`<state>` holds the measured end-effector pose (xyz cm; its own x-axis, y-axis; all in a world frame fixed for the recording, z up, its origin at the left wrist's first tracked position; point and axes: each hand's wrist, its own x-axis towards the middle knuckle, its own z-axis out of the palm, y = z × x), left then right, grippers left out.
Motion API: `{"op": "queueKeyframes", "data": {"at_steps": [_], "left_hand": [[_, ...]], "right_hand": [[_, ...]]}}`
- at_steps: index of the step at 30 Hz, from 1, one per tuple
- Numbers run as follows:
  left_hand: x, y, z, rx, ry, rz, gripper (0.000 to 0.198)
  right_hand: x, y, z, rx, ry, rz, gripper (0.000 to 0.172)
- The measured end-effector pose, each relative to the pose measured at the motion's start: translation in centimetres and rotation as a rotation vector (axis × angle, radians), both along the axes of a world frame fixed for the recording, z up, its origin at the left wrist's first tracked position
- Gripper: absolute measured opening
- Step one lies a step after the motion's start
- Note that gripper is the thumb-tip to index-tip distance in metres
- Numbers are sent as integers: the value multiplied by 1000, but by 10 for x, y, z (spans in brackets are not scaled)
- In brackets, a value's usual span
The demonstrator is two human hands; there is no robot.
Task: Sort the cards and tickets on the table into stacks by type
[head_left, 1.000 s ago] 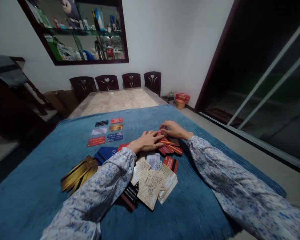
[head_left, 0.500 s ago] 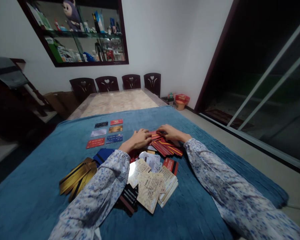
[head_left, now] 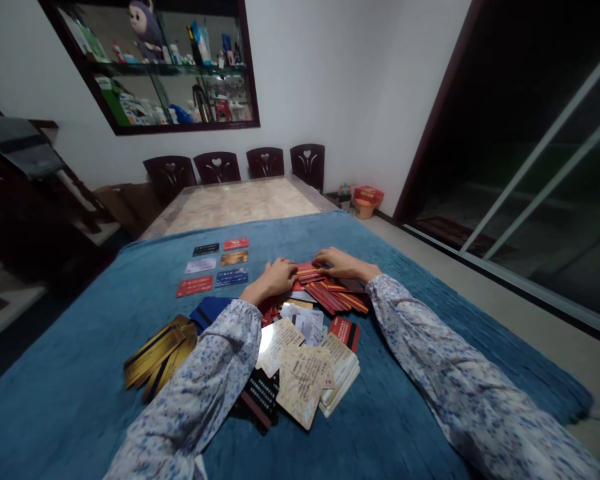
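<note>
My left hand (head_left: 278,276) is curled against the left end of a small stack of red cards (head_left: 309,273). At its other end, my right hand (head_left: 341,263) grips the stack with bent fingers. Just below lie fanned red-and-yellow striped cards (head_left: 330,297), close to my right wrist. Nearer me, loose piles overlap: cream cards (head_left: 305,383), silvery white cards (head_left: 307,323), black cards (head_left: 260,400) and a red card with a dark stripe (head_left: 345,332). Gold cards (head_left: 163,353) and blue cards (head_left: 207,313) are spread beside my left forearm, which partly hides them.
Left of my hands, several single cards (head_left: 232,277) lie face up in two columns. A blue cloth (head_left: 380,427) covers the near part of the marble-topped table (head_left: 235,200). Dark chairs (head_left: 217,167) stand along its far side, and a bucket (head_left: 364,209) sits on the floor.
My left hand has shifted slightly left, uncovering more of the red cards beneath it. My right hand stays nearly in place at the stack. The view has turned a little.
</note>
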<state>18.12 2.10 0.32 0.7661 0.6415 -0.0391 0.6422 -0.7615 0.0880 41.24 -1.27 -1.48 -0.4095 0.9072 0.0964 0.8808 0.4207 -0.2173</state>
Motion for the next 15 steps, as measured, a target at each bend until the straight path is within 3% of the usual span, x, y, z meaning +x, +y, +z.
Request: {"op": "queueKeyframes", "data": {"at_steps": [15], "left_hand": [[0,5,-9,-51,-69,80,29]], "right_hand": [[-6,1,-3,6,49,24,27]]}}
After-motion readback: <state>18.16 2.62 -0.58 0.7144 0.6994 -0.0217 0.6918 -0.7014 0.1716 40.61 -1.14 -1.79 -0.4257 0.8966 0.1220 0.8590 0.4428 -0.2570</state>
